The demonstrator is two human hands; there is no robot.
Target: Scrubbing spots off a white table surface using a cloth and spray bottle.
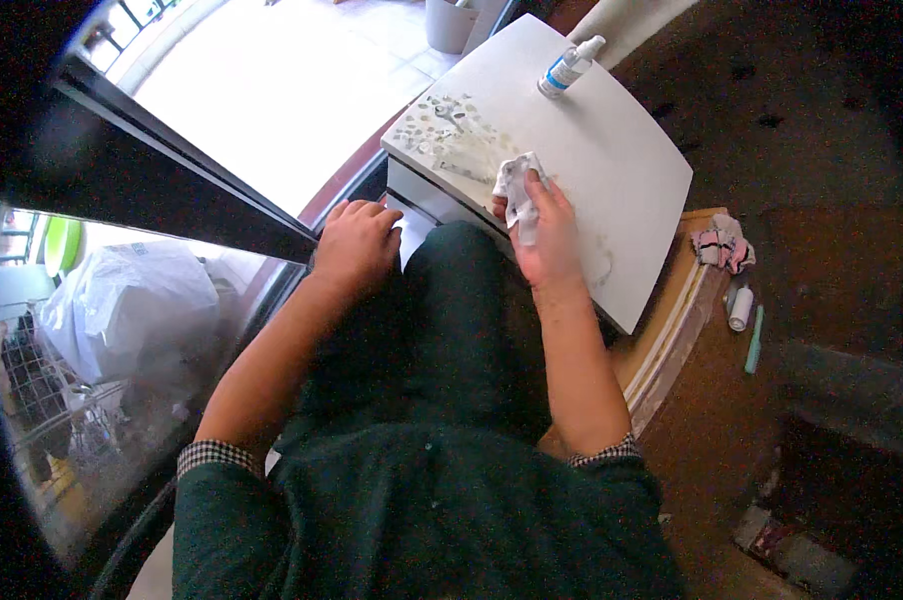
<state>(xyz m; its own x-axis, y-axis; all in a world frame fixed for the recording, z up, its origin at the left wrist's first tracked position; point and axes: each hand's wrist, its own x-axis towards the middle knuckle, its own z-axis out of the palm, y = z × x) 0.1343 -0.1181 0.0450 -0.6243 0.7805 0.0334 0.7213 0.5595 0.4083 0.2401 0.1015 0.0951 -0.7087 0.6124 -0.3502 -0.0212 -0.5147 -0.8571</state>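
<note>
A crumpled white tissue or wipe (523, 191) with grey smudges is pinched between the thumb and fingers of my right hand (545, 232). That hand is over the near edge of a small white cabinet (609, 172). Grey-green spots and a yellowish smear (459, 139) mark the cabinet top's left corner, and fainter marks lie by my right wrist. A clear spray bottle (564, 71) with a white nozzle and a blue-and-white label stands towards the far side. My left hand (358, 244) holds nothing; it rests around my left knee beside the door frame, its fingers bent and slightly apart.
A dark-framed glass door (189, 172) stands at left, with a white plastic bag (136, 300) on a wire rack behind its glass. Right of the cabinet are a pink-and-grey cloth (724, 244), a white bottle (740, 307) and a green toothbrush-like stick (754, 341). A pale bin (450, 28) stands outside.
</note>
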